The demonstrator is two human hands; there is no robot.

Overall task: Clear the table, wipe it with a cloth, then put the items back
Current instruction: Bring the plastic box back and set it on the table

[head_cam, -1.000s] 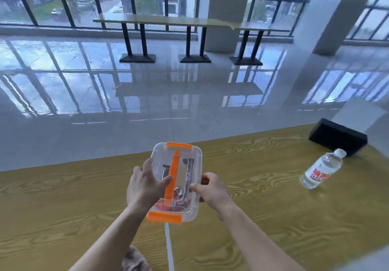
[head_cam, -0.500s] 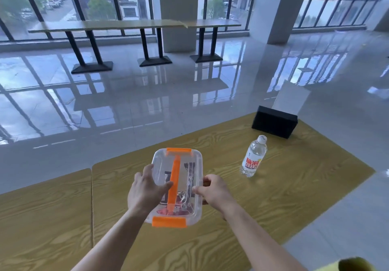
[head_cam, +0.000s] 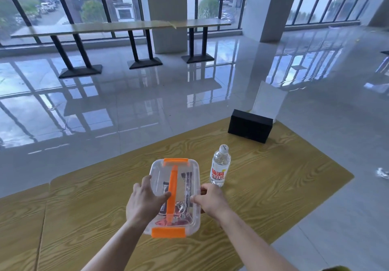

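Observation:
A clear plastic box with orange clips and an orange handle is over the wooden table; dark snack packets show through its lid. My left hand grips its left side, thumb across the lid. My right hand grips its right side. I cannot tell whether the box rests on the table or hangs just above it. A water bottle with a red and white label stands upright just right of the box. A black box sits near the table's far right corner.
A seam at the left joins this table to a second wooden one. The table's right edge drops to a glossy tiled floor. A white sheet stands behind the black box. Long tables and a pillar are far back by the windows.
The view has swung left, so the bottle and black box now sit nearer the middle. The clear box, still held by both hands, has come close beside the bottle.

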